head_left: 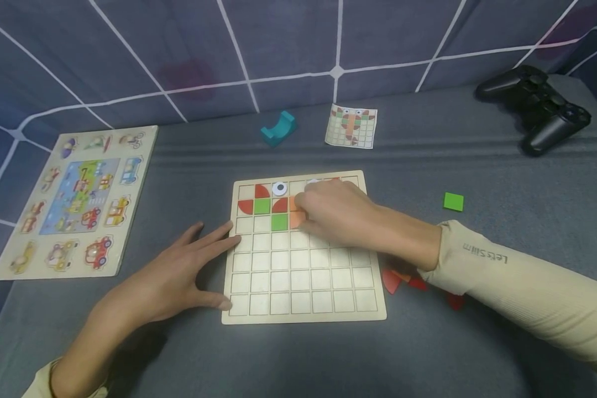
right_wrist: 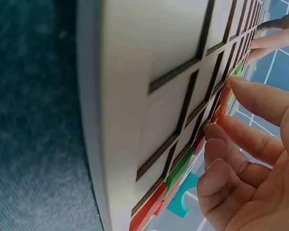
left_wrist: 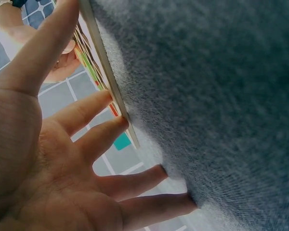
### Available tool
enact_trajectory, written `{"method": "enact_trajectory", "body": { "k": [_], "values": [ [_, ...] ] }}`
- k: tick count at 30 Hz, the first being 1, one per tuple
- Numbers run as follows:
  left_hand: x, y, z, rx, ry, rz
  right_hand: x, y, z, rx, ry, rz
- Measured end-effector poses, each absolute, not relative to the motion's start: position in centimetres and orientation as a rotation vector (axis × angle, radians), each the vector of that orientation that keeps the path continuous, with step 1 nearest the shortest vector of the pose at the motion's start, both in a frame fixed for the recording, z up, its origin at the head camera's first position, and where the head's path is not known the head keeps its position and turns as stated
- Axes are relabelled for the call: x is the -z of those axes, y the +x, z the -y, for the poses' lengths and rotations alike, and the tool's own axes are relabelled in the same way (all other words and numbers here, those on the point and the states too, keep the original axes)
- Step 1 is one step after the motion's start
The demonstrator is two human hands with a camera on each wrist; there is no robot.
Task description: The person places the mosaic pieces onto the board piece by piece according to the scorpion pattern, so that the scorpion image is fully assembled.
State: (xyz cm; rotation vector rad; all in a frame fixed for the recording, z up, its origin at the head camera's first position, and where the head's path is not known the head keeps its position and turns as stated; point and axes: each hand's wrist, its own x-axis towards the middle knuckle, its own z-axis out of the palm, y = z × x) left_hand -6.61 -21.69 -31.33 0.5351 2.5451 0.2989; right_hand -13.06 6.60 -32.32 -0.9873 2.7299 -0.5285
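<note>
A wooden grid board lies on the grey cloth, with red quarter-circles, green squares and a white eye disc in its upper cells. My left hand has its fingers spread, and the thumb and two fingertips touch the board's left edge. Over the board's upper right part, my right hand pinches an orange square between thumb and index finger, low at its cell. Another orange square shows just above it. The right hand partly covers a second eye disc and some red pieces.
Behind the board are a printed pattern card and a teal curved block. A vehicle puzzle board lies left. To the right are a loose green square, red pieces by the right forearm, and a black game controller.
</note>
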Motion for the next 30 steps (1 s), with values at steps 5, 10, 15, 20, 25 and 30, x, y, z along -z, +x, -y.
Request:
{"method": "enact_trajectory", "body": {
  "k": [5, 10, 15, 20, 25, 30],
  "values": [
    [31.4, -6.6, 21.7, -0.303, 0.536, -2.546, 32.4, -13.1, -6.5, 0.522, -0.983, -2.705],
    [31.4, -6.6, 21.7, -0.303, 0.534, -2.547, 32.4, -13.0, -6.5, 0.533, -0.992, -2.684],
    [31.4, -6.6, 21.7, -0.303, 0.530, -2.545, 32.4, -13.0, -6.5, 0.544, -1.001, -2.674],
    [31.5, -6.6, 21.7, -0.301, 0.523, -2.546, 32.4, -12.9, -6.6, 0.549, -0.995, -2.664],
    [31.5, -6.6, 21.6, -0.297, 0.515, -2.546, 32.4, -12.8, -7.3, 0.581, -0.997, -2.647],
    [31.4, -6.7, 21.5, -0.296, 0.511, -2.548, 32.2, -12.6, -8.9, 0.631, -1.005, -2.629]
  ]
}}
